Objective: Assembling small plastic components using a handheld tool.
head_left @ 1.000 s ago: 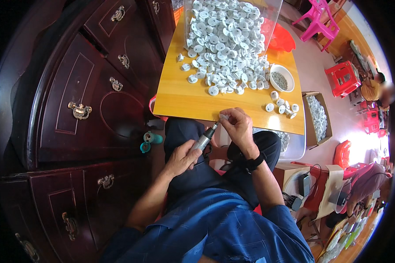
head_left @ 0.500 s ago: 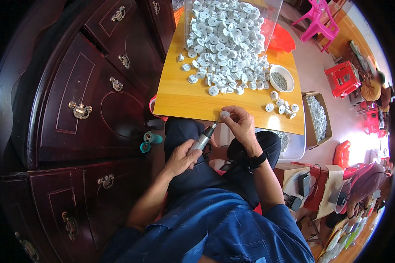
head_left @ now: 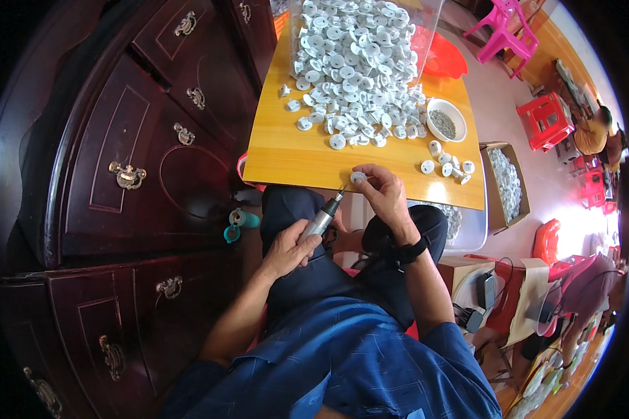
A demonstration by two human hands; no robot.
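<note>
My left hand (head_left: 291, 248) is wrapped round an electric screwdriver (head_left: 321, 221) with a silver body and black front, its bit tilted up toward the table edge. Between thumb and fingers, my right hand (head_left: 386, 196) pinches a small round white plastic part (head_left: 358, 177) just beside the bit's tip. Whether bit and part touch is too small to tell. Beyond my hands, a big heap of similar white parts (head_left: 360, 70) spills over the wooden table (head_left: 286, 153). Several more parts (head_left: 446, 165) lie right of my right hand, near a white bowl (head_left: 457, 110) of small metal screws.
A clear bin (head_left: 426, 42) and a red basin (head_left: 446, 57) stand at the table's back. Dark wooden drawers (head_left: 119, 133) close off the left. A carton of white parts (head_left: 507, 185) sits on the floor at right. Other people (head_left: 590, 286) are farther right.
My right hand has turned the white part slightly, and the screwdriver's tip has drawn back a little from it. The view has shifted slightly.
</note>
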